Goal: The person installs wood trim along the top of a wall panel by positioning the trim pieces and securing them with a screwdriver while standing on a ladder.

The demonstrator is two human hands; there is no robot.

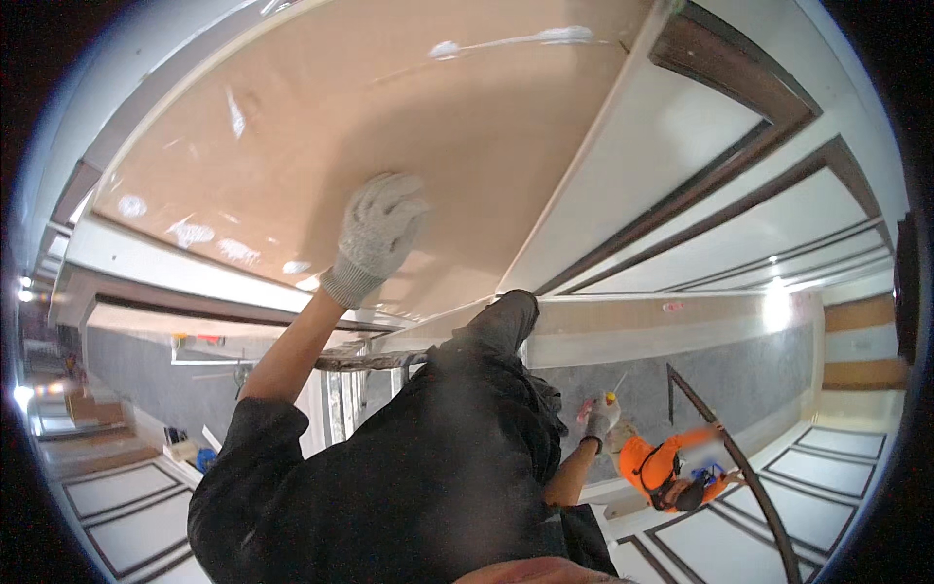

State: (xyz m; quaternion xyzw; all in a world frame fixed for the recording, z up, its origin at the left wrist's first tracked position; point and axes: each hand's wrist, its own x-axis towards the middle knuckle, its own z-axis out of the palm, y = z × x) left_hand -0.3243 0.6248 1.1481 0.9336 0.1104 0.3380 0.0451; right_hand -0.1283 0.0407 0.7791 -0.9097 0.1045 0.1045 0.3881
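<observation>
My left hand, in a pale knitted glove, is raised against a large brown panel. Its fingers rest toward the panel's surface, slightly bent, with nothing visible in them. White filler patches and a white streak mark this panel. Down by my right side, my right hand, also gloved, is closed around a screwdriver with a yellow and red handle. Its thin shaft points up and away from the fist.
A ladder stands beneath me. Below right, a person in an orange top is on the grey floor near a long dark strip. White panels with dark trim line the right wall. A blue object lies lower left.
</observation>
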